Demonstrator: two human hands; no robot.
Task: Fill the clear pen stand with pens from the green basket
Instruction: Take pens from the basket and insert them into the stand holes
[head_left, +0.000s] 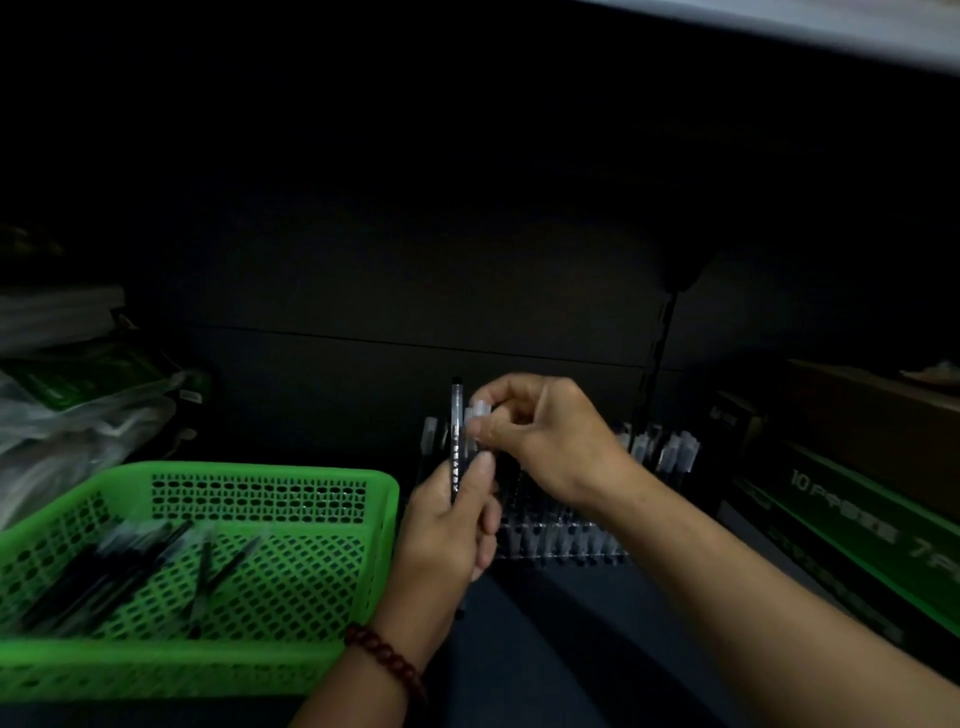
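Observation:
My left hand (449, 525) grips a bunch of pens upright; one black pen (456, 436) with white print sticks up above my fingers. My right hand (540, 436) pinches the frosted cap end of another pen (479, 415) from that bunch. Behind and below both hands stands the clear pen stand (571, 540), with several capped pens (670, 449) upright at its right end and one at its left. The green basket (291, 566) sits at lower left with several dark pens (130, 566) lying inside.
Clear plastic bags (78, 415) with green packs lie at the left. Green-striped boxes (857, 535) and a brown carton (872, 415) stand at the right. A dark back wall and a shelf edge overhead close in the space.

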